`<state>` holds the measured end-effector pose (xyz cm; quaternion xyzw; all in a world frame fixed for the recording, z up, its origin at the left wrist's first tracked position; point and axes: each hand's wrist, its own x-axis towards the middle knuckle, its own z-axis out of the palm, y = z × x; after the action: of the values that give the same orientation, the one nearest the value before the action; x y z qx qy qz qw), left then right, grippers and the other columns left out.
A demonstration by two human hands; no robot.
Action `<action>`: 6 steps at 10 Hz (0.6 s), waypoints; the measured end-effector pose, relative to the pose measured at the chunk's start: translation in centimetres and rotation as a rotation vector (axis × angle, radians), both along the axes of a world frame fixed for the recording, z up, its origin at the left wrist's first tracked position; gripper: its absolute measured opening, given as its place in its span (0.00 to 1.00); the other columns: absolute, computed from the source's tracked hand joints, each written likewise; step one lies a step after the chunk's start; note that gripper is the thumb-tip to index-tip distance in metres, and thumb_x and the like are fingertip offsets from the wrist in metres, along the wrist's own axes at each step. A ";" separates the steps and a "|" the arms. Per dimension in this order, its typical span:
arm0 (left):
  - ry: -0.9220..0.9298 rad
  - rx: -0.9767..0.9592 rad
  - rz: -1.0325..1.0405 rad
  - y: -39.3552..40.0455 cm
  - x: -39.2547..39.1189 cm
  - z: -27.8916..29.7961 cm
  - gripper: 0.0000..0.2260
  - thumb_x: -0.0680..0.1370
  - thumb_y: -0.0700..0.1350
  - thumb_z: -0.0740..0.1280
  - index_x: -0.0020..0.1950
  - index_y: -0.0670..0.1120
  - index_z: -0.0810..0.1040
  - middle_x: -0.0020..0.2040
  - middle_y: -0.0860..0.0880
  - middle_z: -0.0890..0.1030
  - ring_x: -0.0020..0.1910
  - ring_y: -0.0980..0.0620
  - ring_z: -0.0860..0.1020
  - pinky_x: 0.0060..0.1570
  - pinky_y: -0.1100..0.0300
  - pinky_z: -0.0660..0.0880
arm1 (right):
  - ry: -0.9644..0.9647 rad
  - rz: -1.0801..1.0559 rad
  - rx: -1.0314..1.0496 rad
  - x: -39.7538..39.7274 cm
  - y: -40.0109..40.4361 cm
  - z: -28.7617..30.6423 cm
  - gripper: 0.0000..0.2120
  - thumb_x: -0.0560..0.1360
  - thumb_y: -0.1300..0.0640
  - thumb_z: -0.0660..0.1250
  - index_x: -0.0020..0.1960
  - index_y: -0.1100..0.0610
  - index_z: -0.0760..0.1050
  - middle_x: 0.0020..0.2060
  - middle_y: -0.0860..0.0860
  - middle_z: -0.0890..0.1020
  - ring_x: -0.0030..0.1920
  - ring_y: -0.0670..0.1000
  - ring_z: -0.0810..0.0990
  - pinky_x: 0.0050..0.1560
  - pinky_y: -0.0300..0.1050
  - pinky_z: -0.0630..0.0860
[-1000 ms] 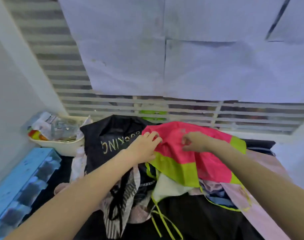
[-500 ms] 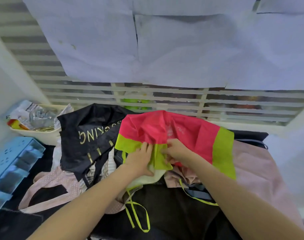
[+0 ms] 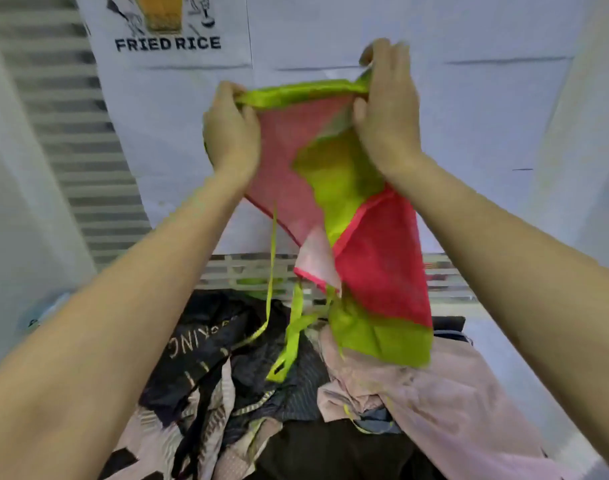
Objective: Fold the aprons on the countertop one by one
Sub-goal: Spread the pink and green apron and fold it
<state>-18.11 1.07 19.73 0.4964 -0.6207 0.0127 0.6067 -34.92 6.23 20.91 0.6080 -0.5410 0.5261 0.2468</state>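
Since 0.5 s ago the pink-and-green apron [image 3: 372, 258] has risen off the pile into the upper centre of the frame. The left hand [image 3: 231, 133] and right hand [image 3: 387, 109] pinch its green top edge, the cloth hanging below them above the other aprons [image 3: 417, 393].

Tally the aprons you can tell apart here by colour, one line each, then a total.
Pink and lime-green apron, held up by left hand and right hand: 1
Black apron with lettering: 1
Pale pink apron: 1
Total: 3; other fabrics in the pile are too tangled to count.
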 end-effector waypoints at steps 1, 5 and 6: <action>-0.078 -0.283 -0.168 3.5 0.7 0.1 0.11 0.75 0.35 0.59 0.56 0.38 0.74 0.47 0.41 0.80 0.45 0.47 0.74 0.38 0.59 0.61 | 0.126 -0.038 -0.072 -1.2 4.1 -0.2 0.17 0.67 0.70 0.58 0.55 0.67 0.71 0.52 0.64 0.73 0.50 0.61 0.74 0.44 0.51 0.64; -0.680 0.490 -0.165 6.8 2.6 -4.9 0.10 0.76 0.35 0.60 0.53 0.38 0.79 0.51 0.40 0.82 0.51 0.43 0.80 0.48 0.58 0.74 | 0.024 -0.466 0.955 -5.2 10.9 -10.1 0.09 0.73 0.69 0.59 0.52 0.62 0.71 0.46 0.58 0.76 0.52 0.60 0.76 0.46 0.46 0.70; -0.809 0.623 0.023 7.6 3.3 -4.5 0.11 0.74 0.34 0.62 0.56 0.38 0.76 0.54 0.40 0.80 0.53 0.41 0.78 0.44 0.57 0.70 | -0.163 -0.317 1.078 -6.1 11.5 -9.6 0.08 0.69 0.69 0.61 0.34 0.59 0.67 0.32 0.56 0.72 0.36 0.55 0.75 0.35 0.40 0.69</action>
<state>-14.80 8.69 15.22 0.6159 -0.7747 0.0249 0.1410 -41.06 17.74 11.27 0.5167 -0.8351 0.1773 -0.0649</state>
